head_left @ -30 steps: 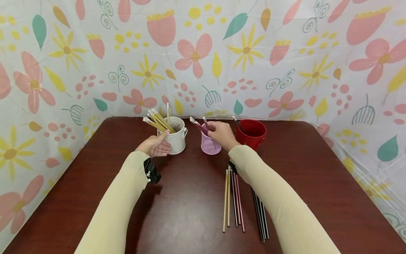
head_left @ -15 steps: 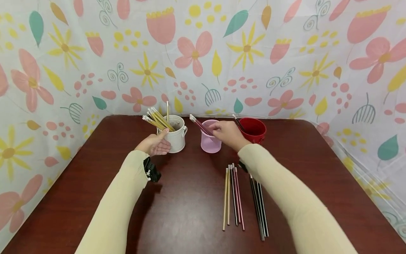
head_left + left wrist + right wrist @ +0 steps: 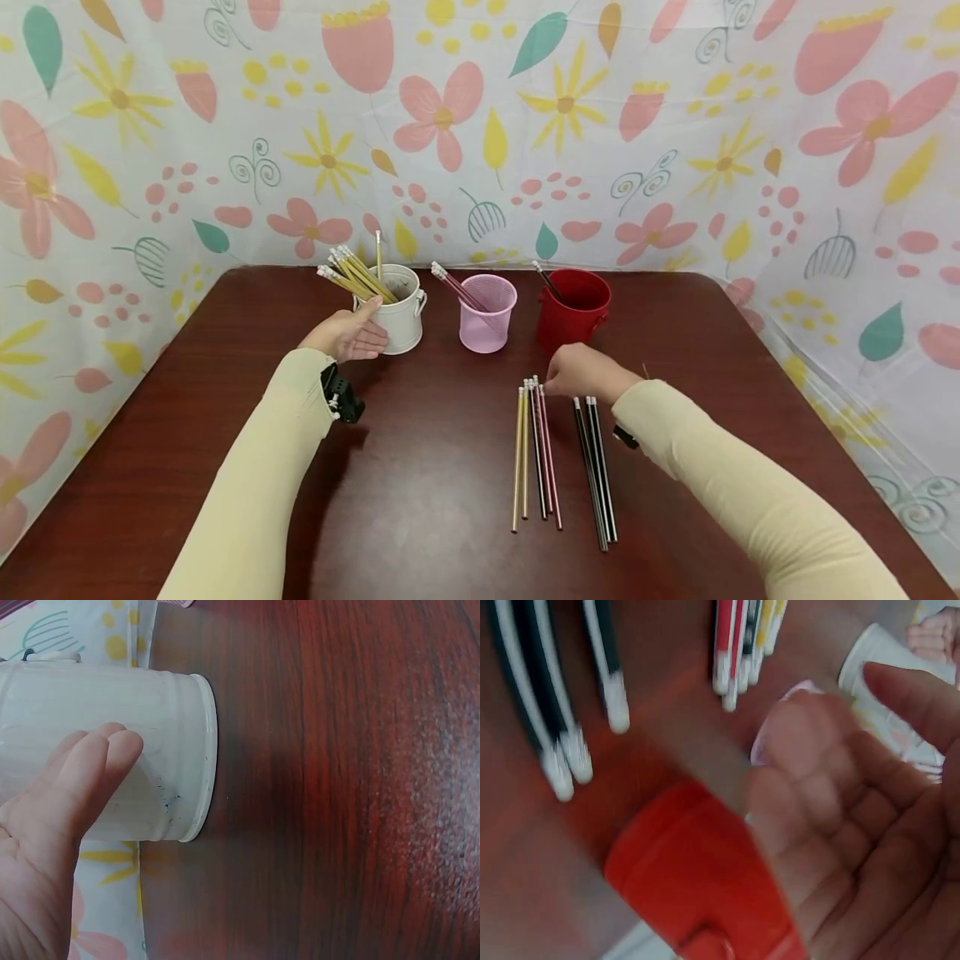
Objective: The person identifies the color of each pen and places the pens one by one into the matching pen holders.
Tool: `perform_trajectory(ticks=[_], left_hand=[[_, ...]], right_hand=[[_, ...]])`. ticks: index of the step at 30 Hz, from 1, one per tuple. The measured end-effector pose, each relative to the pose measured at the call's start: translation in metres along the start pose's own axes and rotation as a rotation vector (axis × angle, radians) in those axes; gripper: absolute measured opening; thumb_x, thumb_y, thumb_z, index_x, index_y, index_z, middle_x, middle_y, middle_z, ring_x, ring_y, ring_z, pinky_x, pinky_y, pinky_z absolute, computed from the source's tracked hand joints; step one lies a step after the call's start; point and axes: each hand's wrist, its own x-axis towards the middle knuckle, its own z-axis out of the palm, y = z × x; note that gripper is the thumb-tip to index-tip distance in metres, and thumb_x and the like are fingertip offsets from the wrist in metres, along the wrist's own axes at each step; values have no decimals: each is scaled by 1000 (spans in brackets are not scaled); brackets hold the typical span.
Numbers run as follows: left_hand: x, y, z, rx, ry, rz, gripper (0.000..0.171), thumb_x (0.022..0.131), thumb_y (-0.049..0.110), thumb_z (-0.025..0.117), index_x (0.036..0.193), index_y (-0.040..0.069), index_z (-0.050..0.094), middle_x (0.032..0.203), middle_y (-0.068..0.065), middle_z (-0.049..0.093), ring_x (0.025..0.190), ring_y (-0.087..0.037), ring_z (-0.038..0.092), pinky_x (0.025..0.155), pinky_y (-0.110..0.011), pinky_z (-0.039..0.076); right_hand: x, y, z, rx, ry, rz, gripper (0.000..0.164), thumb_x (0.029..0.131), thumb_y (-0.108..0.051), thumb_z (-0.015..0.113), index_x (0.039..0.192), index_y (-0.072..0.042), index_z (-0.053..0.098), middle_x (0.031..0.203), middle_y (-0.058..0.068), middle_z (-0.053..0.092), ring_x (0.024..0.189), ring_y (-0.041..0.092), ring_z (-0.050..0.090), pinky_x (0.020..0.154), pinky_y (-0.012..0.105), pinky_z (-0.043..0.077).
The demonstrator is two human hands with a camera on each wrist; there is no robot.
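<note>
My left hand (image 3: 345,335) lies against the side of the white bucket (image 3: 401,327), fingers extended and thumb up near its rim. Several yellow pencils (image 3: 362,273) lean out of that bucket. My right hand (image 3: 588,371) hovers in front of the red bucket (image 3: 570,323), near the eraser ends of a mixed row of gold pencils (image 3: 517,467), pink pencils (image 3: 551,471) and a black one. In the right wrist view its palm (image 3: 885,862) holds nothing, with the fingers loosely bent. Dark red pencils (image 3: 454,283) stand in the pink mesh cup (image 3: 483,335).
Right of the mixed row lie black pencils (image 3: 598,479). One dark pencil (image 3: 549,282) leans in the red bucket. A flowered cloth (image 3: 480,125) hangs behind the brown table (image 3: 420,500).
My right hand has left the pink mesh cup, where a pencil it held now rests with the others, and come back toward the loose pencils. My left hand stays at the white bucket.
</note>
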Motion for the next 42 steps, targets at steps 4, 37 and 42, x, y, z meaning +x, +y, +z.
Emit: perform_trajectory(ticks=[4, 37, 42], left_hand=[[1, 0, -2, -5, -4, -6, 81, 101, 54, 33, 135, -20, 39, 132, -31, 48, 110, -28, 59, 97, -33, 50], [-1, 2, -10, 117, -218, -47, 94, 98, 60, 4, 143, -21, 20, 147, -39, 27, 134, -43, 37, 110, -41, 36], [3, 2, -2, 102, -241, -42, 94, 98, 59, 1, 143, -22, 17, 149, -39, 23, 140, -46, 27, 114, -45, 30]], right_hand=[[-1, -4, 18, 26, -59, 146, 29, 87, -20, 67, 63, -5, 66, 52, 1, 56, 48, 12, 52, 48, 27, 40], [4, 1, 12, 207, 69, 85, 28, 86, -14, 61, 61, -4, 66, 54, 3, 62, 52, 15, 61, 53, 25, 49], [2, 6, 1, 311, 185, -21, 26, 87, -12, 62, 64, -1, 66, 54, 2, 60, 53, 11, 59, 54, 24, 47]])
